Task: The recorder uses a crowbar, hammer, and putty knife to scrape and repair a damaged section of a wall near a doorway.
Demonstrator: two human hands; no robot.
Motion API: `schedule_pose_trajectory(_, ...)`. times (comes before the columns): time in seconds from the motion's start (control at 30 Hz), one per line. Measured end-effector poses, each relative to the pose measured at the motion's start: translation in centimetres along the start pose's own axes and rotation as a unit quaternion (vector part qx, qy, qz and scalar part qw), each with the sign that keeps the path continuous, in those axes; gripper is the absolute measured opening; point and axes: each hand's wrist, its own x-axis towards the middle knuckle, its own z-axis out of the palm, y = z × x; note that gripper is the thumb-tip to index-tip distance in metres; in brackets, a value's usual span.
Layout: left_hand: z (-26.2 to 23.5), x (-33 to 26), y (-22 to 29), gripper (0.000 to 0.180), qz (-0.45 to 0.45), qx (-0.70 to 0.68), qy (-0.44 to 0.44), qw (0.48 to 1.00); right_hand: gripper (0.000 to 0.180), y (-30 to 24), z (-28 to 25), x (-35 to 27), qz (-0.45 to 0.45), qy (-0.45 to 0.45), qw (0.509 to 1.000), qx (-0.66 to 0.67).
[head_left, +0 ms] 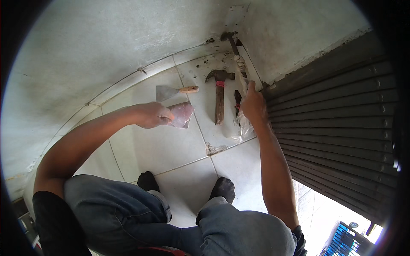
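Observation:
My left hand (151, 115) grips a flat trowel blade (183, 113) smeared with reddish-grey paste, held just above the white floor tile. My right hand (253, 104) is closed around a long thin tool (240, 64) whose dark tip reaches into the corner where the wall meets the floor. A clear plastic wrap (241, 128) hangs below that hand. Between my hands lie a claw hammer (219, 91) with a wooden handle and red band, and a putty knife (173, 91) with a wooden handle.
A dark ribbed roller shutter (341, 123) fills the right side. Pale plastered walls (106, 47) curve along the back. A broken chip of mortar (213, 149) lies on the tile. My knees in jeans (128, 209) and dark-socked feet (222, 189) are at the bottom.

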Motion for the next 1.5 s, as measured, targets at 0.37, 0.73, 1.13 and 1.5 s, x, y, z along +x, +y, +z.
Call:
schedule_pose_trajectory(0.37, -0.8, 1.6, -1.0, 0.033, 0.016, -0.007, 0.038, 0.999, 0.032, -0.7, 0.9, 0.0, 0.011, 0.017, 1.000, -0.014)
schedule_pose_trajectory(0.73, -1.5, 1.9, -1.5, 0.035, 0.016, -0.014, 0.020, 1.000, 0.041, -0.2, 1.0, -0.5, 0.012, 0.041, 0.997, 0.060)
schedule_pose_trajectory(1.13, -1.9, 2.0, -1.7, 0.037, -0.020, -0.049, 0.010, 0.999, 0.036, -1.1, 1.0, -0.2, -0.024, 0.104, 0.988, 0.116)
schedule_pose_trajectory(1.5, -1.9, 2.5, -2.1, 0.035, -0.059, -0.082, 0.029, 0.994, 0.039, -0.2, 2.9, -1.1, 0.000, 0.049, 0.997, 0.059)
